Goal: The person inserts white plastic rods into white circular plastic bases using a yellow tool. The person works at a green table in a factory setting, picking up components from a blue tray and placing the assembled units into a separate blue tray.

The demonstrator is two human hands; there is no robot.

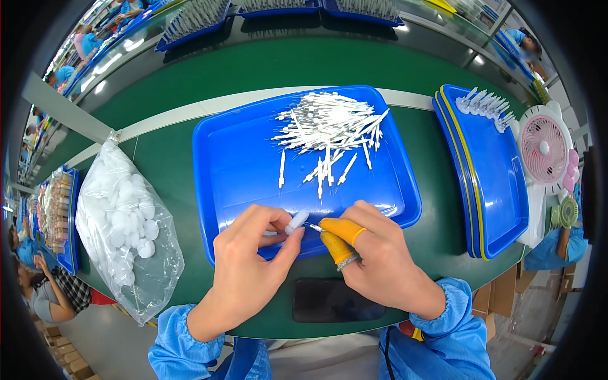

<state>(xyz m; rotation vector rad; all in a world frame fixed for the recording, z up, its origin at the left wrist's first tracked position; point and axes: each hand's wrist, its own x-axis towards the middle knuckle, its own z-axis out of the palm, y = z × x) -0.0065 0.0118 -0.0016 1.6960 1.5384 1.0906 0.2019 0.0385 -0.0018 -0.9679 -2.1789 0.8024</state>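
Observation:
Over the near edge of a blue tray (240,171), my left hand (250,266) pinches a small translucent white plastic piece (296,223) between thumb and fingertips. My right hand (383,256) wears yellow finger covers on its thumb and forefinger. Between them is a thin part with a dark, metallic-looking end (313,226), pointing at the white piece; whether the two touch cannot be made out. Farther back in the tray lies a heap of slim white sticks (332,120) with fine wire ends, several scattered toward me.
A clear bag of white plastic pieces (126,221) lies at left. Stacked blue and yellow trays (491,209) stand at right, with white parts (484,104) at the far end, beside a pink fan (543,147). A black phone (335,301) lies near me. Filled trays (278,9) stand beyond.

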